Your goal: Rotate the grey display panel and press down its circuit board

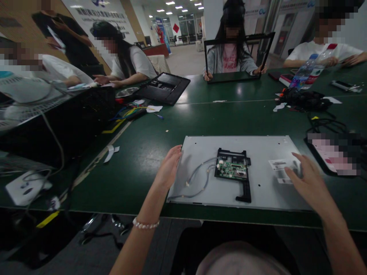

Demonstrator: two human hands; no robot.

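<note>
A flat grey metal display panel [197, 164] lies back side up on the green table in front of me. Fixed near its middle is a black plastic bracket [246, 189], which carries a green circuit board [231, 169]. Two thin grey cables [197, 190] run from the board towards the panel's left side. My left hand [169, 168] is at the panel's left edge, fingers stretched out, holding nothing. Above the white labels [279, 165] at the panel's right end is my right hand [308, 181], fingers apart; whether it touches the surface I cannot tell.
Across the table a person holds up a black frame [239, 78]. A black plastic back cover [164, 87] lies at the far left, beside coloured wires [126, 111]. On the right are a phone [329, 154], plastic bottles [304, 72] and tangled black cables [304, 100]. Other people sit around.
</note>
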